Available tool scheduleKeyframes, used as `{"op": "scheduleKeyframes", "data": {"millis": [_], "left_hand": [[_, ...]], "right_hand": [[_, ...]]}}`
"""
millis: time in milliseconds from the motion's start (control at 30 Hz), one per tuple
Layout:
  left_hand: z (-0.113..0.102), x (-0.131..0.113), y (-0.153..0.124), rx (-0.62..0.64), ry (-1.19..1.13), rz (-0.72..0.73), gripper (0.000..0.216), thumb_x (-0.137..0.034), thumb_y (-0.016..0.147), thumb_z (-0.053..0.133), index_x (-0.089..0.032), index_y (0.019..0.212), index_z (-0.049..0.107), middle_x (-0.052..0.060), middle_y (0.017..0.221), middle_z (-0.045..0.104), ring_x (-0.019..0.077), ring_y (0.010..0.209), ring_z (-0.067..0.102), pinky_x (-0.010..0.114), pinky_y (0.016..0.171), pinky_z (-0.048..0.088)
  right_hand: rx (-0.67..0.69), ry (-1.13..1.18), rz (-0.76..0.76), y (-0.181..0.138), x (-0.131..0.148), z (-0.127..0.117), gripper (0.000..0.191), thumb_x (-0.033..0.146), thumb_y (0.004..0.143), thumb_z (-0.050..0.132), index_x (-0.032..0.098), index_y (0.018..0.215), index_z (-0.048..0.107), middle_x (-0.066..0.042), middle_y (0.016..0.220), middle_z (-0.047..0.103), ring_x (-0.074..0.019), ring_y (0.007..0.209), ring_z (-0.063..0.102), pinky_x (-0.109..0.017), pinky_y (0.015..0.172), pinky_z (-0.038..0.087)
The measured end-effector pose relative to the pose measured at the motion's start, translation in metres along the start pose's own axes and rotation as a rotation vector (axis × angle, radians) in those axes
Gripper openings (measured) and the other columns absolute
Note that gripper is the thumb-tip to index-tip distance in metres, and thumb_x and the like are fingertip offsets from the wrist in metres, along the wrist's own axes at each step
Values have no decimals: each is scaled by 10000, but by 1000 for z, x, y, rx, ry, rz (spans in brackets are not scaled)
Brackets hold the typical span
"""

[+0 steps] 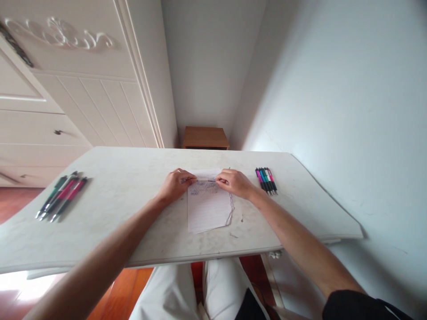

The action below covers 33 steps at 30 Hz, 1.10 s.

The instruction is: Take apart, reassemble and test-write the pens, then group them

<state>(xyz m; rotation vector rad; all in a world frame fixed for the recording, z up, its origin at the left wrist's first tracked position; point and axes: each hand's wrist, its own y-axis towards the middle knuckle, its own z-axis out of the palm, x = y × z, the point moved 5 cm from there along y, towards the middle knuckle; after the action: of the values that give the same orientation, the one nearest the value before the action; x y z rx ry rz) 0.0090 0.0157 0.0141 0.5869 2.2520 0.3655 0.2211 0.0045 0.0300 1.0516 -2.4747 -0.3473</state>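
Note:
A lined sheet of paper point(207, 209) with blue scribbles near its top lies in the middle of the white table point(133, 240). Over the sheet's top edge I hold a thin pen point(206, 180) sideways. My left hand point(175, 183) pinches its left end and my right hand point(234, 182) pinches its right end. Both hands are closed around the pen's ends, with the knuckles resting on or just above the paper.
Several pens point(62, 195) lie in a row at the table's left. Another row of coloured pens point(266, 180) lies to the right of my right hand. A white cabinet point(66, 89) stands at the left, a brown stool point(205, 138) behind the table, and a wall at the right.

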Motion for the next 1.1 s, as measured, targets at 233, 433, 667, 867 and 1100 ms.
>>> {"op": "scheduleKeyframes", "data": {"millis": [233,433,667,867,1100], "left_hand": [[-2,4,3,3,1,-105,196,-313,800,621,-212,838,785,50,878,770,231,859,668,331,806,517],[-2,7,4,6,-12,-114,215,-347,792,618,-214,834,781,53,863,767,229,834,667,333,789,516],[-2,10,5,12,-21,-124,240,-366,787,613,-208,846,784,57,861,763,230,822,665,332,775,514],[-2,8,5,17,-33,-108,236,-352,797,595,-213,842,780,56,883,768,243,882,671,345,825,510],[-4,9,6,6,-17,-126,230,-333,794,588,-217,843,781,53,901,771,246,896,673,356,873,508]], "right_hand": [[-64,31,10,1,-2,-4,119,122,864,590,171,815,686,-19,750,619,-121,667,552,-233,653,395],[-70,62,-1,0,-5,-3,120,173,896,597,165,861,712,-42,787,648,-137,694,592,-246,671,435],[-95,105,37,-1,-9,-10,188,220,884,625,159,1045,703,-47,837,658,-132,665,580,-256,668,451],[-246,36,239,-11,-40,-40,181,248,880,606,164,993,720,-46,813,645,-144,668,574,-265,665,445],[-26,-54,451,-28,-78,-39,139,298,802,711,194,885,751,-37,827,656,-163,727,601,-270,705,437]]}}
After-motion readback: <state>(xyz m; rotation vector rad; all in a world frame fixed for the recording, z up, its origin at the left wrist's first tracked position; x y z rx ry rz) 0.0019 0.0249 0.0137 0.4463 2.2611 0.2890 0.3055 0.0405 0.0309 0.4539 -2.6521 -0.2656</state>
